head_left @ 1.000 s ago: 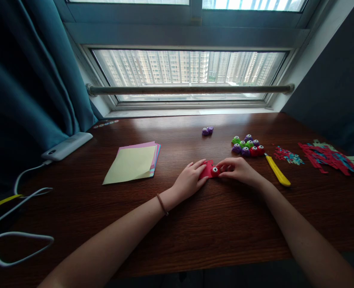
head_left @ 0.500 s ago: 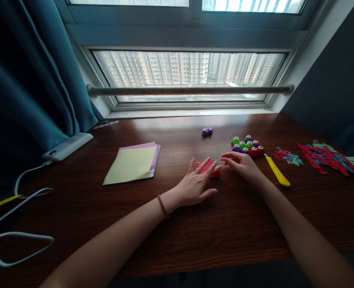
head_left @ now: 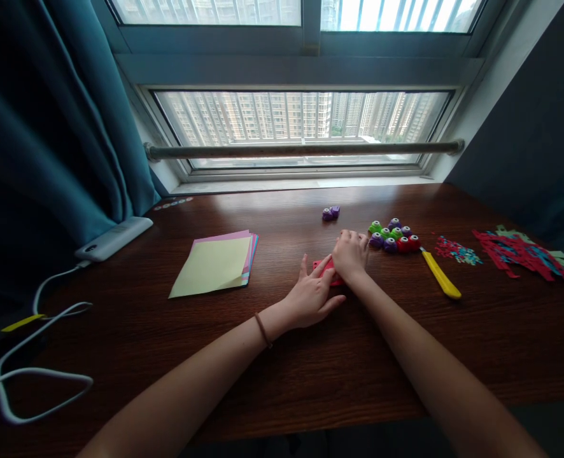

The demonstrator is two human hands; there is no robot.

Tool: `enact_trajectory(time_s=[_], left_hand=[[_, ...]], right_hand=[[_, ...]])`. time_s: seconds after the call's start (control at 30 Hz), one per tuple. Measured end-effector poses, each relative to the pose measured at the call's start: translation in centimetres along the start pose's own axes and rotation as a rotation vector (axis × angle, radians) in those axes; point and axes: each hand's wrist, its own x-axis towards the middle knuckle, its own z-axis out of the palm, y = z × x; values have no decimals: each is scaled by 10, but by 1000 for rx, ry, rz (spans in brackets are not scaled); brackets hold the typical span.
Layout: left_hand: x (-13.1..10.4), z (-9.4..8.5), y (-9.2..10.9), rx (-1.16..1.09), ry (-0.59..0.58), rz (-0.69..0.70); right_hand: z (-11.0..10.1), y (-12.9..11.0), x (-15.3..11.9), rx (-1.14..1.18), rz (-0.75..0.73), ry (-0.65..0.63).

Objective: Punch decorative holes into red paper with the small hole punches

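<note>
**Left hand point(head_left: 313, 296) and right hand point(head_left: 351, 254) over a thin, flat red piece point(head_left: 317, 263) on a dark brown wood-grained tabletop point(head_left: 286, 381)**

All positions are given relative to the red piece. Nearest the viewer, well to its left, a looped white cable point(head_left: 55, 373) bears a yellow tag point(head_left: 23, 323). Nearer than the piece and to its left, a thin brown bracelet point(head_left: 263, 329) circles the left wrist. The left hand, palm down with fingers spread, lies over the piece from its near left side. The right hand, back uppermost and knuckles bent, covers the piece's right part; its fingertips are hidden, so whether they pinch anything cannot be told.

Right of the piece lies a slim yellow-handled tool point(head_left: 440, 273), slanting away from the viewer. Left of it lies a stack of paper sheets point(head_left: 212, 264), pale yellow on top, with pink and blue edges showing. Far to its right are tangled red, blue and pale green strips point(head_left: 521, 251) and, closer to it, a scatter of tiny red and blue bits point(head_left: 459, 250).

Beyond and to the right, small green, purple and red eyed objects point(head_left: 386, 233) stand clustered. Beyond and far left lies an oblong white device point(head_left: 114, 240). Farther, almost straight beyond, sits a small purple pair point(head_left: 330, 214); behind everything runs a round horizontal rail point(head_left: 301, 151).
</note>
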Motion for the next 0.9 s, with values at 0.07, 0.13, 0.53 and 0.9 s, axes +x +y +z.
enact_trajectory(time_s=[0.07, 0.13, 0.53, 0.9], left_hand=[[0, 1, 1, 10, 6, -5], [-1, 3, 1, 20, 13, -9], [-3, 4, 1, -9, 15, -22], [-4, 3, -2, -49, 0, 9]], right_hand=[[4, -2, -2, -61, 30, 27], [6, 0, -4, -110, 21, 47], [8, -1, -4, -213, 15, 30], [10, 4, -1, -56, -31, -8]])
